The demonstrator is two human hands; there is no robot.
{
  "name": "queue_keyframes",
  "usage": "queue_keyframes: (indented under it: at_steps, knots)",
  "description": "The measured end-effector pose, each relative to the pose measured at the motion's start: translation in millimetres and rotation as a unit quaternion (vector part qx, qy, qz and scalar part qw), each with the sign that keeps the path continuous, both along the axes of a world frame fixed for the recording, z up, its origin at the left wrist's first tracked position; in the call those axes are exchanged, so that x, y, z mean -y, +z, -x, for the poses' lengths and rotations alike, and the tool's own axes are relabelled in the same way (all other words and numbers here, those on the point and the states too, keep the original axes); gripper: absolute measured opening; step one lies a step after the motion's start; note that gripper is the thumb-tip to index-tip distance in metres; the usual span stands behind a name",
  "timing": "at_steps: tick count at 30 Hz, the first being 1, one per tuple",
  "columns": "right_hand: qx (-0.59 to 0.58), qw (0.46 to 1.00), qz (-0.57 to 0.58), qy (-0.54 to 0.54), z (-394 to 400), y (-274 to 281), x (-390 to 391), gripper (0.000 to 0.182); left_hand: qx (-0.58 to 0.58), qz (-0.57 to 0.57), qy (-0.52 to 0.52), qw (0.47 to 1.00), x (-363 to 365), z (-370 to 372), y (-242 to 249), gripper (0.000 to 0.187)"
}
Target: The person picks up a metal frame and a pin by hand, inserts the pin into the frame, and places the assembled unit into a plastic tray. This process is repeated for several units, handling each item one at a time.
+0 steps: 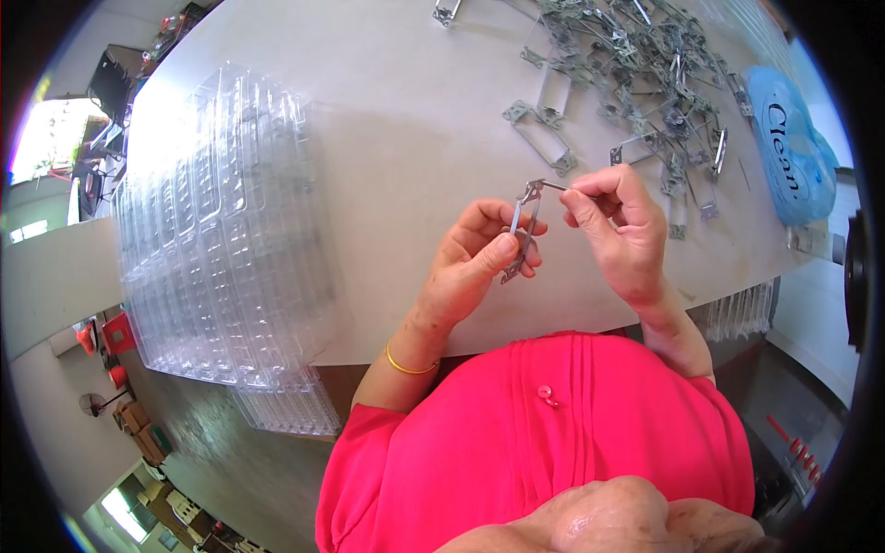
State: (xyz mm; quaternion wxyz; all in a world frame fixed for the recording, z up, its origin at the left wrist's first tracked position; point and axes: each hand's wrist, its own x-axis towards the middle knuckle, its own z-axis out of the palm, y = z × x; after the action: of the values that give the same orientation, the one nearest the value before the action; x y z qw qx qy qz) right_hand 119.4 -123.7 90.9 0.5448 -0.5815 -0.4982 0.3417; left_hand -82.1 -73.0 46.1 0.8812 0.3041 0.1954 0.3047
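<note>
My left hand (pixel 475 253) holds a narrow metal bracket frame (pixel 524 241) between thumb and fingers, tilted upright above the table. Pinched in my right hand (pixel 619 226) is a thin metal rod (pixel 554 186), whose far end meets the top of the bracket. Whether the rod is joined to it, I cannot tell. Beyond my hands, a heap of similar metal brackets (pixel 645 74) lies on the table, with a few pieces (pixel 544 140) at its near left edge.
Stacked clear plastic trays (pixel 221 230) cover the left part of the table (pixel 396 166). A blue plastic bag (pixel 791 147) marked "Clean" sits at the right edge. More clear trays (pixel 286 405) stand below the table's left edge, others (pixel 737 311) below the right.
</note>
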Motion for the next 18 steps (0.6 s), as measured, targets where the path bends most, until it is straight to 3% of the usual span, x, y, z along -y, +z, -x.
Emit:
queue_keyframes:
  at_steps: [3,5,9,11,18]
  knots:
    - [0.010,0.999,0.041,0.001,-1.4,5.7,1.8,0.008,-0.045,-0.086,0.023,0.995,0.9,0.7,0.3,0.027]
    - [-0.001,0.990,0.136,0.030,-3.8,10.5,2.5,0.013,-0.080,-0.154,0.029,0.985,1.4,0.3,3.1,0.028]
    - [-0.015,0.985,0.163,0.053,-3.0,12.3,0.7,0.022,-0.118,-0.167,0.000,0.979,4.5,-2.3,8.5,0.028]
    - [-0.127,0.971,0.194,0.049,-2.0,15.8,-0.3,0.027,-0.137,-0.226,0.005,0.964,4.4,-1.8,5.5,0.027]
    - [-0.185,0.937,0.269,0.126,-19.7,10.2,-3.6,0.028,-0.197,-0.310,0.001,0.930,6.5,-3.1,8.4,0.026]
